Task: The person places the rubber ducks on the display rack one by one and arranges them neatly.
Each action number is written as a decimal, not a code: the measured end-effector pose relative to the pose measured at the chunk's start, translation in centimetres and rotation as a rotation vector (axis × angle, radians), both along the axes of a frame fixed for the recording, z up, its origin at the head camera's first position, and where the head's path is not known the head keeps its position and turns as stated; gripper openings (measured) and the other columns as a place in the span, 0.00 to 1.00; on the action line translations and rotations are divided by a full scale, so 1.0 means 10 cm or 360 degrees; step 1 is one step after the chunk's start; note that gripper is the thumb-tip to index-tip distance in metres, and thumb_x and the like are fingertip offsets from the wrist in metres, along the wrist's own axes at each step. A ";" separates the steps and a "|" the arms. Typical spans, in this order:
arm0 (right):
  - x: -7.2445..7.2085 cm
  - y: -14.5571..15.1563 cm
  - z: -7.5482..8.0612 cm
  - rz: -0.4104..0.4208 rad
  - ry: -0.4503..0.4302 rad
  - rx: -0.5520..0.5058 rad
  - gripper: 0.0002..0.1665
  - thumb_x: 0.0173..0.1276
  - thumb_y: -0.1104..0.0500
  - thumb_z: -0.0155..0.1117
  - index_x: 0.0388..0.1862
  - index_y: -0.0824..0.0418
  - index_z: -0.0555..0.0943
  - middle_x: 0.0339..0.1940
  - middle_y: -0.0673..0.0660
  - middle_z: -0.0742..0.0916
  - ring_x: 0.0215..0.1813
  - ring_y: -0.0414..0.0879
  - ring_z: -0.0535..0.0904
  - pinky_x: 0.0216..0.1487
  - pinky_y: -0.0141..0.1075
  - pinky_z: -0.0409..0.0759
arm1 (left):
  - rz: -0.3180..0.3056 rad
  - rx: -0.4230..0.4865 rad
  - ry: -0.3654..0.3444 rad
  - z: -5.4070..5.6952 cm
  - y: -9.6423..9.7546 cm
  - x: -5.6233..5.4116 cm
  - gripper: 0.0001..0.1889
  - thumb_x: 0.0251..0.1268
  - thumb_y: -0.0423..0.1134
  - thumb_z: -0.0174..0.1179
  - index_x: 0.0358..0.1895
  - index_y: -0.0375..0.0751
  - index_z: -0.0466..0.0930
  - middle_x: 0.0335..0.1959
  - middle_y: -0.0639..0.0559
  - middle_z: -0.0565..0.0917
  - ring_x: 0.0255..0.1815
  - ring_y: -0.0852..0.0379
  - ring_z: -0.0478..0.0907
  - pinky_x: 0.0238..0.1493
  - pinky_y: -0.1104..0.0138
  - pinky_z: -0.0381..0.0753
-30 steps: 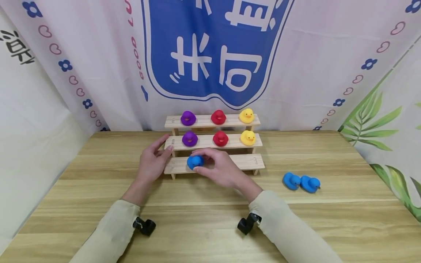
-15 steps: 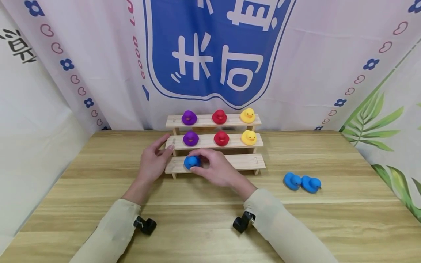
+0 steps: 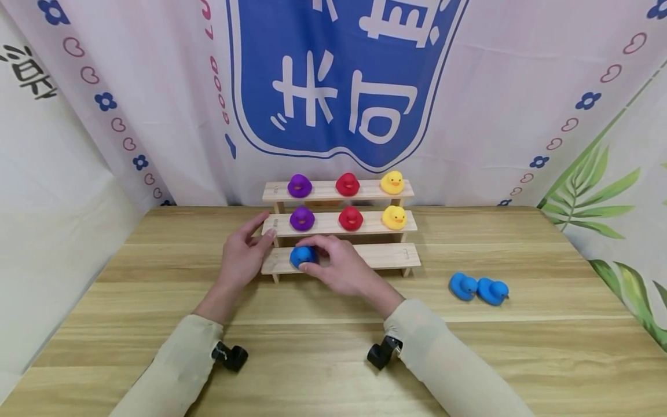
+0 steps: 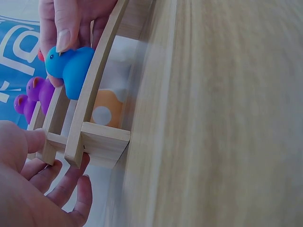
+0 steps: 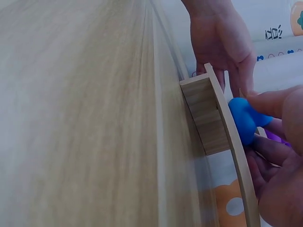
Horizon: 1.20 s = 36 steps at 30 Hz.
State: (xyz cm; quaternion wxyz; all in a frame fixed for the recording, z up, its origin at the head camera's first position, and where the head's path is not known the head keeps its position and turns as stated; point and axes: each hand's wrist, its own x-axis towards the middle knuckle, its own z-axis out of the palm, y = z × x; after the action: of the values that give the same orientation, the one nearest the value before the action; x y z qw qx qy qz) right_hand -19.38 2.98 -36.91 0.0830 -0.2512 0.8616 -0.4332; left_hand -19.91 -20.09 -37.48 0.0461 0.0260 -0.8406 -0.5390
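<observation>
A wooden three-step display stand [image 3: 385,255] is at the centre of the head view. On its lowest step, near the left end, sits a blue rubber duck [image 3: 300,256], which my right hand [image 3: 344,266] pinches between thumb and fingers. My left hand [image 3: 242,255] holds the stand's left end; in the left wrist view its thumb [image 4: 35,139] lies at the middle step and its fingers curl around the board ends. Purple ducks [image 3: 302,219], red ducks [image 3: 351,218] and yellow ducks [image 3: 394,218] stand on the upper two steps, one of each colour per step.
Two more blue ducks [image 3: 492,291] lie close together on the wooden table [image 3: 312,370], right of the stand. A printed curtain [image 3: 198,145] hangs right behind the stand. Black wrist cameras [image 3: 229,357] are strapped at both sleeves.
My right hand has slid the blue duck a little left along the lowest step. The left hand has stayed at the stand's end.
</observation>
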 end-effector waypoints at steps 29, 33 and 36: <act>0.14 0.43 0.14 -0.0057 0.0027 -0.0079 0.30 0.72 0.51 0.75 0.71 0.53 0.81 0.67 0.53 0.88 0.68 0.50 0.83 0.68 0.46 0.84 | -0.0029 0.0026 0.0006 0.02 0.00 0.01 0.30 0.83 0.46 0.57 0.82 0.54 0.66 0.84 0.49 0.66 0.67 0.43 0.82 0.47 0.83 0.78; 0.15 0.53 0.14 -0.0075 0.0041 -0.0112 0.29 0.72 0.51 0.76 0.70 0.54 0.82 0.65 0.54 0.89 0.66 0.50 0.84 0.67 0.46 0.85 | -0.0027 0.0021 -0.0003 0.03 0.01 0.02 0.30 0.83 0.47 0.57 0.82 0.55 0.65 0.84 0.50 0.66 0.68 0.43 0.81 0.48 0.83 0.78; 0.15 0.60 0.14 -0.0083 0.0049 -0.0125 0.28 0.72 0.51 0.76 0.69 0.53 0.83 0.64 0.54 0.89 0.66 0.49 0.85 0.67 0.46 0.85 | -0.0022 0.0014 -0.0008 0.03 0.01 0.02 0.30 0.83 0.48 0.57 0.82 0.55 0.66 0.84 0.50 0.66 0.68 0.44 0.81 0.48 0.83 0.78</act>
State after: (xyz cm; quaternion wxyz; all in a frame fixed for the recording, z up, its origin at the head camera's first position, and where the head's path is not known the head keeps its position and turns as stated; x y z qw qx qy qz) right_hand -17.88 8.94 -35.50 0.0486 -0.2385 0.8513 -0.4649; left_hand -19.72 -20.00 -37.14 0.0402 0.0217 -0.8385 -0.5429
